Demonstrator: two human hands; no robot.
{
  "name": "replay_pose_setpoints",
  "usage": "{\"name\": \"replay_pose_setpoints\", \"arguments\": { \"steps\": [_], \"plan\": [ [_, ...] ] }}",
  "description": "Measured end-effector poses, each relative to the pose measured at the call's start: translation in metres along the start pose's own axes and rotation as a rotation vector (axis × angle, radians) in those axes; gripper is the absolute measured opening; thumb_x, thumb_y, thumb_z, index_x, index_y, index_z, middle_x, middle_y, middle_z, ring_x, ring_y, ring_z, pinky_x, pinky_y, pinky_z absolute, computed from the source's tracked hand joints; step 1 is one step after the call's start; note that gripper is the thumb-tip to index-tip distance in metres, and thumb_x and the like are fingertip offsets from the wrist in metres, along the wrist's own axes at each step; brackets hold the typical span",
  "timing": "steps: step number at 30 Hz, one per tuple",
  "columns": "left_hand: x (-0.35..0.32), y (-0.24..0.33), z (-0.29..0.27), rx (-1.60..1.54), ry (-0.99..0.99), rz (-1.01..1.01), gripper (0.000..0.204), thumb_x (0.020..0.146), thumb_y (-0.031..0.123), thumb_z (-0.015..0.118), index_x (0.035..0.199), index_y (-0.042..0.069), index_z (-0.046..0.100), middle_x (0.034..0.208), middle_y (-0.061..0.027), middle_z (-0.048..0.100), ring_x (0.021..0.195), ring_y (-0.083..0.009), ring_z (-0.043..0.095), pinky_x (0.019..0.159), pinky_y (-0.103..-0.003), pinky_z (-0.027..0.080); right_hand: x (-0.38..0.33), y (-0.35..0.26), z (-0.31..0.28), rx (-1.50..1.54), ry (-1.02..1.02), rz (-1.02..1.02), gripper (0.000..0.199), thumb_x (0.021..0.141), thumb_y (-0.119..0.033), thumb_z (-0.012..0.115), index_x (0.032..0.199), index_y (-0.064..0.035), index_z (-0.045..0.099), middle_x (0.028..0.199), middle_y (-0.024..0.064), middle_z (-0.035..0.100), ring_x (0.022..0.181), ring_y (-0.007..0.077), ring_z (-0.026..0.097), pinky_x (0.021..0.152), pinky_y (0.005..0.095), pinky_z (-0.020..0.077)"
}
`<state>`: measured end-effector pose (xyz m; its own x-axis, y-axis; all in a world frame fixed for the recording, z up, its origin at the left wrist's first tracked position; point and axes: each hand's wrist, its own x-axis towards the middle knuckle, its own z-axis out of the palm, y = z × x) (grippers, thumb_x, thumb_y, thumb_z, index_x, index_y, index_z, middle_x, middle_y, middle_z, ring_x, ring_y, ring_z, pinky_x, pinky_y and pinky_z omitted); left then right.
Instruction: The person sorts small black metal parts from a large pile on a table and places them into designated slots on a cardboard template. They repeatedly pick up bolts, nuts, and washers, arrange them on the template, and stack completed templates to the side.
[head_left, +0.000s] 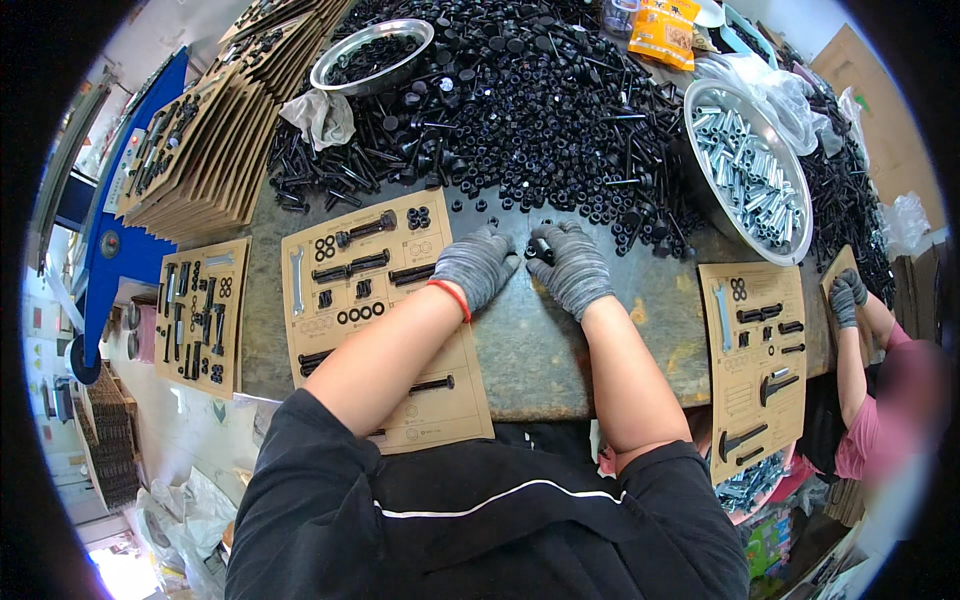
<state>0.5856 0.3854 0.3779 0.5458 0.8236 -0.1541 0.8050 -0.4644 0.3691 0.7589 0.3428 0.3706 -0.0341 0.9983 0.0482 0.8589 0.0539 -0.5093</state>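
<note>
My left hand (478, 265), in a grey knit glove with a red band at the wrist, is closed over the right edge of a brown cardboard sheet (450, 405). Whatever its fingers may hold is hidden. Just to its right, my gloved right hand (572, 268) is at the metal tabletop (535, 360), thumb and fingers closed round small black nuts (540, 248). The cardboard carries a wrench (297, 280), black bolts (352, 267), rings of nuts (360, 314) and more hardware in rows. A few loose nuts (493, 220) lie beyond both hands.
A large heap of black nuts and bolts (500, 110) covers the far table. At right stands a steel bowl of silver sleeves (750, 170); another bowl (372, 55) sits far left. Loaded cardboard sheets (205, 320) flank me, with a stack (215, 150) behind. A co-worker (865, 400) works at right.
</note>
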Motion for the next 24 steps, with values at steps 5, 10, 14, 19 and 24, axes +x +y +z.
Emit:
{"name": "replay_pose_setpoints", "arguments": {
  "steps": [5, 10, 14, 19, 24],
  "plan": [
    [0.002, -0.005, 0.001, -0.071, 0.029, -0.278, 0.036, 0.091, 0.034, 0.056, 0.111, 0.005, 0.061, 0.109, -0.0201, 0.062, 0.104, -0.0373, 0.058, 0.092, -0.044, 0.047, 0.007, -0.002, 0.003, -0.086, -0.095, 0.038, 0.024, 0.086, -0.029, 0.061, 0.098, -0.0097, 0.067, 0.106, 0.0180, 0.061, 0.098, 0.0344, 0.060, 0.086, 0.0429, 0.0501],
    [0.006, 0.009, 0.004, -0.037, 0.207, -0.282, 0.058, 0.083, 0.032, 0.067, 0.128, 0.000, 0.049, 0.120, -0.0237, 0.058, 0.112, -0.0366, 0.057, 0.099, -0.041, 0.046, 0.012, 0.005, 0.013, -0.039, 0.015, 0.162, 0.027, 0.088, -0.031, 0.057, 0.103, -0.0103, 0.065, 0.107, 0.0201, 0.061, 0.094, 0.0356, 0.062, 0.082, 0.0454, 0.0510],
    [0.023, 0.004, 0.001, -0.057, 0.010, -0.252, 0.037, 0.083, 0.025, 0.064, 0.113, 0.002, 0.060, 0.113, -0.0247, 0.060, 0.106, -0.0386, 0.060, 0.091, -0.043, 0.050, 0.001, 0.015, 0.025, -0.020, -0.038, -0.074, 0.028, 0.082, -0.026, 0.066, 0.105, -0.0100, 0.064, 0.108, 0.0208, 0.060, 0.098, 0.0367, 0.060, 0.085, 0.0435, 0.0504],
    [0.001, 0.017, -0.001, 0.021, -0.068, -0.057, 0.022, 0.087, 0.012, 0.052, 0.104, 0.003, 0.063, 0.104, -0.0239, 0.064, 0.095, -0.0392, 0.064, 0.082, -0.045, 0.053, -0.011, 0.009, 0.022, -0.028, -0.103, -0.062, 0.023, 0.078, -0.015, 0.067, 0.100, -0.0094, 0.066, 0.103, 0.0201, 0.061, 0.097, 0.0373, 0.058, 0.088, 0.0425, 0.0491],
    [-0.075, -0.018, -0.030, -0.175, 0.084, 0.054, 0.020, 0.085, 0.016, 0.057, 0.101, 0.004, 0.063, 0.096, -0.0191, 0.065, 0.092, -0.0367, 0.063, 0.083, -0.043, 0.051, -0.018, -0.003, 0.024, -0.054, -0.011, -0.025, 0.018, 0.080, -0.009, 0.063, 0.098, -0.0082, 0.066, 0.101, 0.0209, 0.062, 0.095, 0.0394, 0.058, 0.085, 0.0448, 0.0491]
  ]
}}
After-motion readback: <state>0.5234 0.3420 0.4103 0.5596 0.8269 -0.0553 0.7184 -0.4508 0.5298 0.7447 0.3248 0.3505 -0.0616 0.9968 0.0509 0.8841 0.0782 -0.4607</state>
